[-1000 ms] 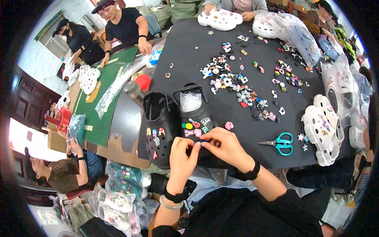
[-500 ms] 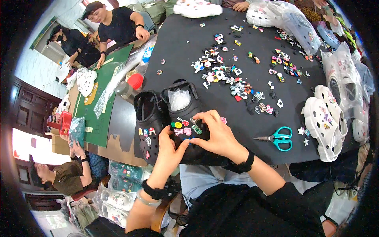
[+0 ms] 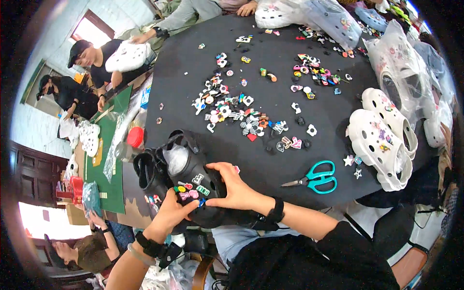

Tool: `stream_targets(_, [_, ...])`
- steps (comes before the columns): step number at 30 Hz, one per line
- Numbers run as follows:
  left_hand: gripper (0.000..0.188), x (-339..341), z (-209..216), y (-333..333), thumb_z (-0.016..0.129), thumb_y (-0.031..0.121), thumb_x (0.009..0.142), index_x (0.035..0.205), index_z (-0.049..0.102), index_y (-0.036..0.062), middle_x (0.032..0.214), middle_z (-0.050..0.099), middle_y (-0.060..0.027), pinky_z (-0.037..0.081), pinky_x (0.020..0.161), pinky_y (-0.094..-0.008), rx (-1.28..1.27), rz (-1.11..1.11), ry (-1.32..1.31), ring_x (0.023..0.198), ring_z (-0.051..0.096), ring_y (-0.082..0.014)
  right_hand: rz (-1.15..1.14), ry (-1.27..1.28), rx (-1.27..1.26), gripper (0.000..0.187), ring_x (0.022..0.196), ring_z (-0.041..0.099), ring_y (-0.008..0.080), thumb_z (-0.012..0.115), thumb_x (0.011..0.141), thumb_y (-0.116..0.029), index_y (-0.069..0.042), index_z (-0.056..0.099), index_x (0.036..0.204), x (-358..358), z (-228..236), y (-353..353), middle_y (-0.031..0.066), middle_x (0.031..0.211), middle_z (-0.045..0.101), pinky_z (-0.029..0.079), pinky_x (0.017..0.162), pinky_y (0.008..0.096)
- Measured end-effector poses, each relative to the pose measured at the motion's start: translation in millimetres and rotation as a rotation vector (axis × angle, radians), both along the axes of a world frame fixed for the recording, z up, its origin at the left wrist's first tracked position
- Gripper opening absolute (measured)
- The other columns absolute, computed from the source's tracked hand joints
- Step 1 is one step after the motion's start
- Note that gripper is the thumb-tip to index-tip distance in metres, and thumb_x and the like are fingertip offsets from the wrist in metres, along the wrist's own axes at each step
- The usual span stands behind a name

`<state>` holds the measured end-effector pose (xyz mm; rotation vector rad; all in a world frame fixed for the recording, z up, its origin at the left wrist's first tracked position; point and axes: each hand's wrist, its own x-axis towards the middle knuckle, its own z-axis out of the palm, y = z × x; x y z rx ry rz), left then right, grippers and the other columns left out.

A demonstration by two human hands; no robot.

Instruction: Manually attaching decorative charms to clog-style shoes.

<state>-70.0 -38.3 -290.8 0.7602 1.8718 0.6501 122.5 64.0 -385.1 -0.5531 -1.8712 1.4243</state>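
Both hands' grip (image 3: 208, 200) clasps black clog (image 3: 193, 181).

Clear plastic bags (image 3: 411, 63) heaped along the far right edge of the black table, holding pale clogs, glossy and crumpled. Another clear bag (image 3: 333, 21) at the far end, stuffed with light blue and white clogs. Clear crinkled film stuffed inside the near black clog (image 3: 176, 157). Long clear plastic sleeve (image 3: 121, 130) lying on the left, across the green mat. Small teal patterned packet (image 3: 91, 195) at near left. No screens or signs in view.
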Motion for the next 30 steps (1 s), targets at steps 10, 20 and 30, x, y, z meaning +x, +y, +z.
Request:
stream_targets(10, [0.061, 8, -2, 0, 0.076, 0.004, 0.081, 0.124, 0.033, -0.0028, 0.107, 0.058, -0.0131, 0.053, 0.049, -0.0236, 0.124, 0.005, -0.025, 0.078, 0.064, -0.0147, -0.03, 0.004, -0.05, 0.088, 0.131, 0.035, 0.041, 0.083, 0.069, -0.019, -0.006, 0.035, 0.142, -3, 7, -5, 0.0224, 0.134, 0.037, 0.03, 0.112, 0.0471])
stream_targets(20, [0.067, 8, -8, 5, 0.085, 0.013, 0.074, 0.119, 0.038, -0.0048, 0.113, 0.058, -0.0169, 0.048, 0.092, -0.0346, 0.029, -0.017, 0.21, 0.107, 0.059, -0.0229, -0.029, -0.039, -0.112, 0.087, 0.131, 0.035, 0.0414, 0.08, 0.068, -0.012, -0.007, 0.035, 0.143, -3, 17, -7, 0.0215, 0.136, 0.035, 0.031, 0.112, 0.0469])
stream_targets(30, [0.064, 8, 3, 0, 0.075, 0.011, 0.086, 0.134, 0.034, 0.0021, 0.115, 0.058, -0.0073, 0.051, 0.059, -0.0254, 0.014, 0.029, -0.041, 0.089, 0.061, -0.0131, 0.007, 0.018, -0.018, 0.092, 0.121, 0.042, 0.0271, 0.088, 0.069, -0.03, -0.011, 0.039, 0.145, 3, 5, 1, 0.0137, 0.135, 0.039, 0.043, 0.092, 0.0345])
